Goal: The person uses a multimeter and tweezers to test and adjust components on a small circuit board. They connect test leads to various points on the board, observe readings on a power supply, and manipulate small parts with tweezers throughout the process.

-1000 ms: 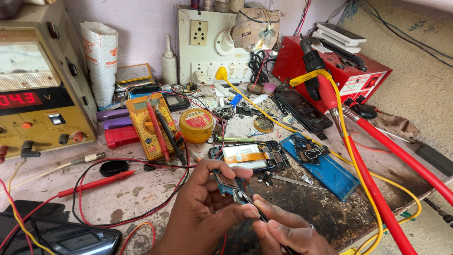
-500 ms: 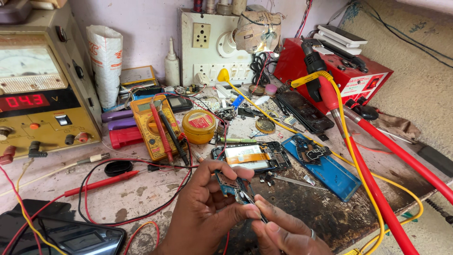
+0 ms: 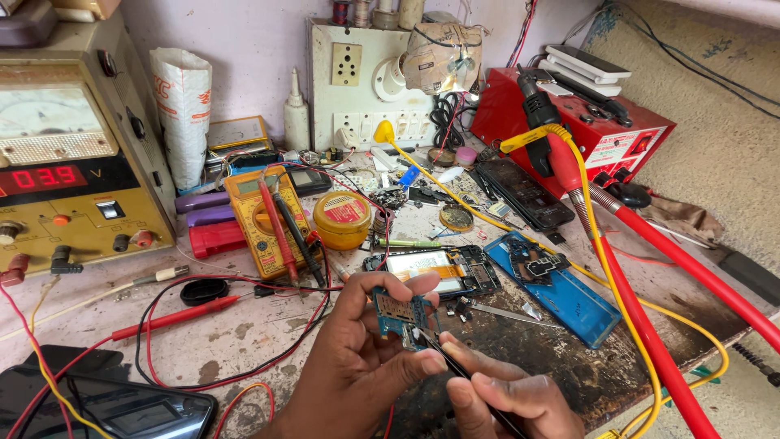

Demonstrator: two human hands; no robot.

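My left hand (image 3: 349, 358) pinches a small blue circuit board (image 3: 398, 313) between thumb and fingers, low in the middle of the head view. My right hand (image 3: 508, 398) grips thin black tweezers (image 3: 443, 358) whose tip touches the lower edge of the board. Just behind the board lies an opened phone (image 3: 435, 272) with its inner parts showing, and right of that a blue phone back shell (image 3: 556, 284).
A bench power supply (image 3: 69, 171) stands at left. A yellow multimeter (image 3: 264, 219) with red and black probes, a round yellow tin (image 3: 343, 218), a red hot-air station (image 3: 581, 130), a wall socket board (image 3: 370, 81), red hoses and yellow cable crowd the stained bench (image 3: 244, 333).
Both hands rose slightly and the board now sits higher between my fingers. The tweezers stay at the board. The supply's display reading has changed.
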